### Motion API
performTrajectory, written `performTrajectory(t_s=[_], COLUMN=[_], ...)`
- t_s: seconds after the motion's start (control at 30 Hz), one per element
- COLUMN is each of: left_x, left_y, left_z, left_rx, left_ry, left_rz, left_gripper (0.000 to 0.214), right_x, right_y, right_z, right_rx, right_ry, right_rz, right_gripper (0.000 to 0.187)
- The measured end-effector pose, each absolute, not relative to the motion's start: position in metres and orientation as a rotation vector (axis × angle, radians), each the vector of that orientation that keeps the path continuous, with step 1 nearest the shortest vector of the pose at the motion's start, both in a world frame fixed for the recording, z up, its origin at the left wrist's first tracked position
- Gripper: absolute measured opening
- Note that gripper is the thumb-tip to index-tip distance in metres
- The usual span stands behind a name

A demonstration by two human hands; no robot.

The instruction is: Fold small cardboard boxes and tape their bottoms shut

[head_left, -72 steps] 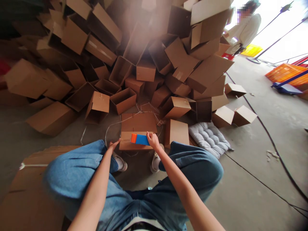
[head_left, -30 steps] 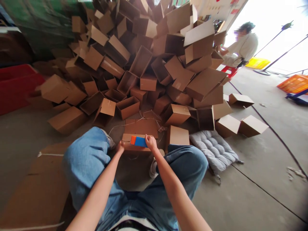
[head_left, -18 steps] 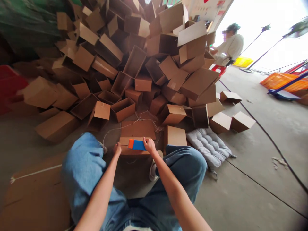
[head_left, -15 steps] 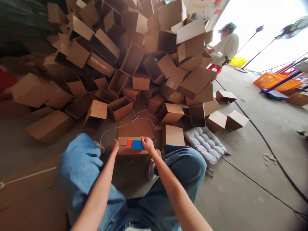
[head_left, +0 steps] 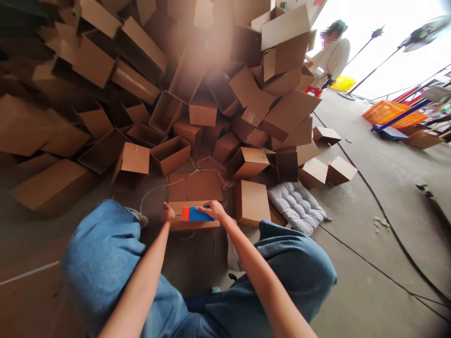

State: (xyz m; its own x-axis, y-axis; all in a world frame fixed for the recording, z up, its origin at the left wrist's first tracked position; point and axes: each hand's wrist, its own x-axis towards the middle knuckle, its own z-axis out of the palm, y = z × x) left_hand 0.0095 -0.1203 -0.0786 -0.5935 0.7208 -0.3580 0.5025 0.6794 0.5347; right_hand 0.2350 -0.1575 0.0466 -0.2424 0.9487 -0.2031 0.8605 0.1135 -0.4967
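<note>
A cardboard box [head_left: 195,226] sits on the floor between my feet, with a flat cardboard flap or panel [head_left: 192,185] behind it. In my right hand [head_left: 215,210] is a blue tape dispenser [head_left: 200,214] with an orange end, lying along the top of the box. The fingers close over its right part, and its orange end points left. My left hand [head_left: 169,213] is at the box's left end, apart from the dispenser. Motion blur smears its fingers, and I cannot tell whether they grip the box.
A heap of cardboard boxes [head_left: 203,114] rises ahead. Another box [head_left: 252,203] stands by my right foot, beside a grey cushion [head_left: 298,204]. White string [head_left: 155,187] trails left. A black cable [head_left: 380,202] crosses the floor. Farther right are a seated person [head_left: 333,56], an orange crate [head_left: 392,115] and a fan [head_left: 423,35].
The view has shifted slightly and my knees have spread apart. My right hand's fingers now reach farther left along the tape dispenser. My left hand has turned at the box's end.
</note>
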Motion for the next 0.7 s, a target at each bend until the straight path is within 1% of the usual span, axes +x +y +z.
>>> performTrajectory(t_s=[0.13, 0.33, 0.47, 0.7], left_x=[0.012, 0.014, 0.016, 0.014], left_y=[-0.12, -0.124, -0.125, -0.126], left_z=[-0.08, -0.077, -0.072, -0.071], left_rx=[0.769, 0.73, 0.693, 0.679], left_ry=[2.444, 2.497, 2.455, 2.425], left_rz=[0.409, 0.428, 0.42, 0.408], left_gripper=[0.078, 0.076, 0.079, 0.079], right_x=[0.229, 0.232, 0.238, 0.256], right_y=[-0.149, -0.149, -0.15, -0.145], right_z=[0.054, 0.058, 0.058, 0.071], right_rx=[-1.869, -1.941, -1.864, -1.72], right_ry=[-2.373, -2.371, -2.403, -2.536], right_rz=[0.816, 0.816, 0.765, 0.722], right_gripper=[0.058, 0.056, 0.052, 0.054])
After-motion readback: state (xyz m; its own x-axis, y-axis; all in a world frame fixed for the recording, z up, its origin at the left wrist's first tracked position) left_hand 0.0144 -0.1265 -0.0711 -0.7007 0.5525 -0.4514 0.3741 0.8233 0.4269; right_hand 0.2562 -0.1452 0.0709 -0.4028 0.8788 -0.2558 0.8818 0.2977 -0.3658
